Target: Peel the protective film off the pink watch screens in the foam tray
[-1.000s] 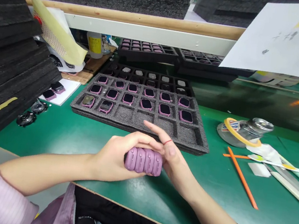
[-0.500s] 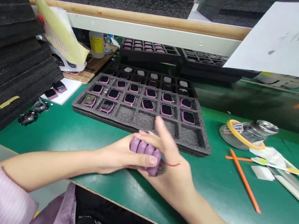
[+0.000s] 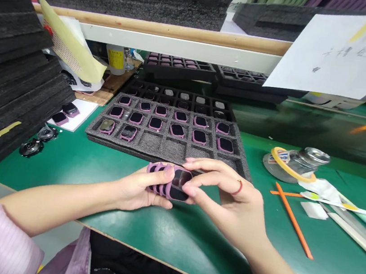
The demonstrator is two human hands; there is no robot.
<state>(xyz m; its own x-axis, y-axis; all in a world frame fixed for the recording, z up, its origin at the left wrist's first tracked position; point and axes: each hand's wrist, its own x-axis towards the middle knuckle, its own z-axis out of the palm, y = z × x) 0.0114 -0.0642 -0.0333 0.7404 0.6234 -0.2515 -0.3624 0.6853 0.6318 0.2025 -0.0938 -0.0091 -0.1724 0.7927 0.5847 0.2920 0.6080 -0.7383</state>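
My left hand (image 3: 138, 189) is closed around a row of several purple watch bodies (image 3: 163, 182), held edge to edge just above the green table. My right hand (image 3: 229, 198) pinches the rightmost purple watch body (image 3: 180, 184) of the row, its dark screen facing me. Right behind my hands lies a grey foam tray (image 3: 168, 146) with purple watch bodies in its far rows and empty pockets along the near row.
More dark trays (image 3: 181, 98) lie behind the foam tray. Black foam sheets (image 3: 12, 67) are stacked at the left. At the right lie a glass bottle (image 3: 296, 164), an orange stick (image 3: 294, 220) and white tools. A white paper sheet (image 3: 344, 55) hangs from the shelf.
The stack has been turned so a dark screen faces me. My right hand moved from behind the stack to pinching its rightmost watch body.
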